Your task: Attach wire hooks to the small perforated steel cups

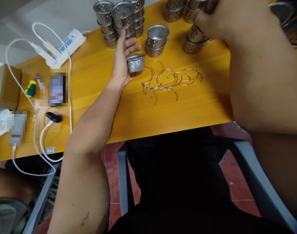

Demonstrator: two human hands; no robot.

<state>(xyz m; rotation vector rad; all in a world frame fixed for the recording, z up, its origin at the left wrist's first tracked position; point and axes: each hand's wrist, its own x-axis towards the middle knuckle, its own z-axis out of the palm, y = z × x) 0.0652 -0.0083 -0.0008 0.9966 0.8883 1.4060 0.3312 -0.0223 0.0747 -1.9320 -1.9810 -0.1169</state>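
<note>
My left hand [121, 60] has its palm turned right and its fingers partly spread, with a perforated metal cup [136, 63] resting against the palm. Farther right, my right hand [209, 24] grips a tilted metal cup [195, 34] just above or in another cup [192, 47] on the table; its fingertips are partly hidden. Thin curved wires [172, 79] lie loosely between the hands. Two stacked cups [156, 37] stand behind the wires. Taller cup stacks [122, 16] rise beyond my left hand.
More cups [174, 14] stand at the back, others at the far right. On the left of the wooden table [138, 120] are a white power strip [70, 47], cables, a phone [57, 89], a green-yellow tool [30, 88] and a box [7, 86]. Another person's leg shows at lower left.
</note>
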